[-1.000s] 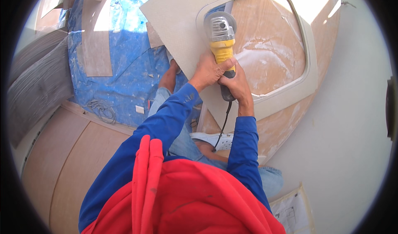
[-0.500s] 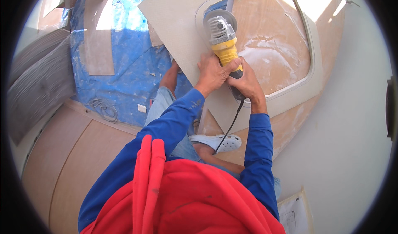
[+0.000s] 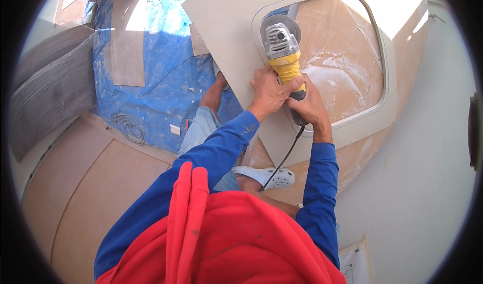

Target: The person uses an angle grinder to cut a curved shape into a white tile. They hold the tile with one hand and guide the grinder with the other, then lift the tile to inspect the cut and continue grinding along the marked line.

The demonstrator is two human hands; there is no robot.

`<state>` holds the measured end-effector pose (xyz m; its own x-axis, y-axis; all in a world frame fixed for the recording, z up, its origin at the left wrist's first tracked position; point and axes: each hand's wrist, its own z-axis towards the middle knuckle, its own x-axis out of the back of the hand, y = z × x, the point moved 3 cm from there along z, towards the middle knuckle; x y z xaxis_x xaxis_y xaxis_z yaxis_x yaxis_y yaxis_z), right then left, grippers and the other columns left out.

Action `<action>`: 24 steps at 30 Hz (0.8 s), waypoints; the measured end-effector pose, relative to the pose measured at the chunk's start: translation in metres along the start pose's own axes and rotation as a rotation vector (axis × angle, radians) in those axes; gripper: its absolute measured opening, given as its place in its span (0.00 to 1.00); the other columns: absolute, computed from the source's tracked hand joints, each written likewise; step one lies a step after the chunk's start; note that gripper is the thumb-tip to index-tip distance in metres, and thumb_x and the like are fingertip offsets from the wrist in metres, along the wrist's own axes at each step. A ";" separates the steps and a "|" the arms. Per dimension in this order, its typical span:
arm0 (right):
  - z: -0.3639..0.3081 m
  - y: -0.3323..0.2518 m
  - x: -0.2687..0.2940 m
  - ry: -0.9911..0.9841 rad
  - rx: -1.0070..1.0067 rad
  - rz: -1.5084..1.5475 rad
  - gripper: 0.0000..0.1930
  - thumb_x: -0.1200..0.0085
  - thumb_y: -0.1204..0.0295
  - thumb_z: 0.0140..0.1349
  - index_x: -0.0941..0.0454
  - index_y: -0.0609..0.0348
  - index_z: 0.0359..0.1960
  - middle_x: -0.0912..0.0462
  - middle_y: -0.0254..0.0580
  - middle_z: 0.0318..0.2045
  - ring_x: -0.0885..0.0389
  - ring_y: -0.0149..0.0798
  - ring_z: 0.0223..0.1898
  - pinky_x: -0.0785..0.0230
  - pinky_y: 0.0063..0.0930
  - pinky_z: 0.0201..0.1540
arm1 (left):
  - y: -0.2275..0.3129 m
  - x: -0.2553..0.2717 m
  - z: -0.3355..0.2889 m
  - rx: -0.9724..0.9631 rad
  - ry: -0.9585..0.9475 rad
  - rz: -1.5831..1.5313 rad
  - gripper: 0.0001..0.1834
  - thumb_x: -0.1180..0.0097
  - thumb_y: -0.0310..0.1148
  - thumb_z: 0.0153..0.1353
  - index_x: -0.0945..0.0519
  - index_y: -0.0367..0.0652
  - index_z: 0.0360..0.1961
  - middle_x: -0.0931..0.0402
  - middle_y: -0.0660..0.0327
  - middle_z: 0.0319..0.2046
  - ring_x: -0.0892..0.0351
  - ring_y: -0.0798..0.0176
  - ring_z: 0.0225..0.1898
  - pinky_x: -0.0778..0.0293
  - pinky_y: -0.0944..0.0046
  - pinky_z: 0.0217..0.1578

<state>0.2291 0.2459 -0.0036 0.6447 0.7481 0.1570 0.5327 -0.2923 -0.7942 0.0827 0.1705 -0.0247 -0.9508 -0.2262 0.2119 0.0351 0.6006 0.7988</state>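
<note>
Gripping yellow angle grinder (image 3: 288, 65) with left hand (image 3: 269, 91) wrapped about its body and right hand (image 3: 310, 105) closed round its dark near end. Holding disc (image 3: 283, 19) at far left corner of rounded opening (image 3: 342, 52) in pale panel (image 3: 224, 25), unable to tell whether touching. Noting blue sheeting (image 3: 171, 85) to left of panel and white clog (image 3: 279, 179) nearer.

Long royal-blue fabric sleeves (image 3: 322, 181), the left one smudged grey near its cuff, flank a stained bright-red cloth garment (image 3: 251, 233) with two narrow, round-ended red fabric strips (image 3: 181, 218). Faded light-blue denim legwear (image 3: 199, 128) and a white perforated clog (image 3: 271, 178) show beyond.
</note>
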 end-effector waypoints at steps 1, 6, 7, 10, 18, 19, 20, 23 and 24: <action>0.000 0.000 0.001 0.002 0.007 -0.007 0.37 0.25 0.58 0.52 0.24 0.66 0.60 0.11 0.54 0.47 0.12 0.45 0.49 0.21 0.40 0.56 | 0.000 0.000 0.000 0.005 -0.007 -0.005 0.49 0.38 0.82 0.60 0.11 0.46 0.60 0.19 0.46 0.60 0.27 0.38 0.59 0.38 0.34 0.65; 0.002 0.000 0.000 -0.003 0.006 0.003 0.37 0.25 0.59 0.52 0.24 0.66 0.61 0.12 0.53 0.47 0.12 0.45 0.50 0.21 0.40 0.57 | 0.002 0.001 0.001 -0.001 -0.017 -0.002 0.51 0.39 0.83 0.60 0.12 0.46 0.62 0.20 0.45 0.60 0.30 0.38 0.59 0.38 0.35 0.65; 0.002 -0.001 0.000 0.001 0.008 0.005 0.37 0.25 0.59 0.52 0.24 0.66 0.61 0.12 0.53 0.48 0.12 0.45 0.50 0.21 0.39 0.57 | 0.002 0.001 0.002 0.001 -0.019 0.006 0.51 0.39 0.83 0.60 0.12 0.46 0.62 0.20 0.45 0.60 0.29 0.38 0.59 0.38 0.35 0.65; 0.002 -0.001 0.000 -0.001 0.006 0.004 0.37 0.25 0.59 0.52 0.24 0.66 0.61 0.12 0.54 0.49 0.12 0.46 0.51 0.21 0.40 0.58 | 0.002 0.001 0.002 0.005 -0.019 0.016 0.51 0.40 0.83 0.60 0.13 0.45 0.62 0.20 0.45 0.59 0.29 0.38 0.59 0.38 0.35 0.64; 0.005 0.001 -0.001 0.009 -0.006 0.008 0.38 0.25 0.59 0.52 0.24 0.67 0.62 0.12 0.56 0.49 0.12 0.47 0.51 0.21 0.40 0.58 | 0.001 0.000 0.006 0.014 -0.018 0.007 0.50 0.38 0.81 0.61 0.13 0.44 0.62 0.20 0.44 0.59 0.29 0.38 0.59 0.38 0.34 0.64; 0.005 0.001 -0.001 0.016 -0.005 0.011 0.38 0.25 0.60 0.52 0.24 0.67 0.62 0.12 0.56 0.49 0.12 0.47 0.51 0.21 0.40 0.58 | 0.000 0.000 0.006 0.017 -0.013 0.016 0.50 0.38 0.80 0.61 0.13 0.44 0.62 0.20 0.44 0.59 0.28 0.38 0.59 0.38 0.34 0.64; 0.005 0.001 -0.002 0.015 -0.007 0.021 0.38 0.25 0.60 0.52 0.24 0.67 0.62 0.12 0.55 0.49 0.12 0.47 0.51 0.21 0.40 0.58 | 0.000 0.000 0.006 0.020 -0.007 0.024 0.49 0.37 0.80 0.61 0.13 0.44 0.62 0.20 0.44 0.59 0.28 0.38 0.59 0.38 0.34 0.64; 0.003 -0.001 -0.002 0.010 -0.010 0.048 0.37 0.25 0.60 0.52 0.24 0.67 0.62 0.12 0.54 0.49 0.13 0.45 0.50 0.21 0.40 0.57 | -0.001 0.000 0.006 -0.007 0.000 0.019 0.49 0.36 0.79 0.60 0.13 0.45 0.62 0.19 0.45 0.60 0.28 0.38 0.59 0.38 0.34 0.64; 0.002 -0.001 -0.003 0.007 -0.012 0.054 0.37 0.25 0.60 0.52 0.24 0.67 0.62 0.12 0.53 0.49 0.13 0.45 0.50 0.21 0.39 0.57 | -0.001 0.001 0.006 -0.007 -0.011 0.011 0.49 0.36 0.79 0.60 0.13 0.45 0.62 0.19 0.45 0.60 0.28 0.38 0.59 0.38 0.34 0.65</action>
<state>0.2258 0.2451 -0.0040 0.6766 0.7269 0.1179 0.5032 -0.3395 -0.7947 0.0804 0.1744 -0.0285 -0.9537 -0.2111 0.2143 0.0475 0.5978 0.8002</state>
